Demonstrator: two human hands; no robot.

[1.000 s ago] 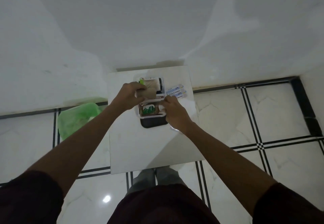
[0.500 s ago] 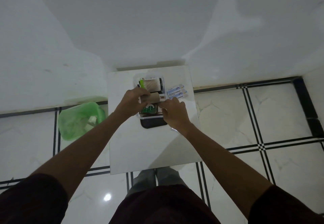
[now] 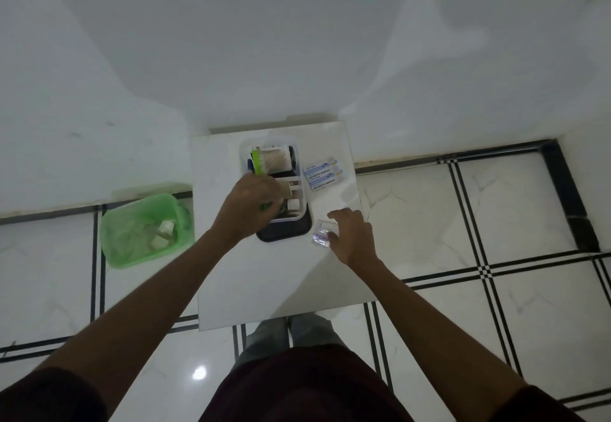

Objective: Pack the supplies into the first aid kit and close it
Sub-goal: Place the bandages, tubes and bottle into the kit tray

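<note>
White table (image 3: 264, 282) against white wall (image 3: 297, 41); black-lined floor tiles (image 3: 496, 223).

- Dim overall; cool grey-green cast, muted colours.
- Bright specular spot on the glossy floor tile (image 3: 199, 373), low centre-left: light source overhead.
- Soft-edged shadows fall across the wall (image 3: 297, 41) in broad uneven patches; a darker wedge crosses the near right part of the white table (image 3: 231, 272).
- Wide-angle bending: tile lines curve toward the edges, forearms stretched.
- Left hand (image 3: 251, 203) smeared by motion blur; right hand (image 3: 352, 234) sharper.
- Print on the bandage packs (image 3: 322, 173) only partly legible.
</note>
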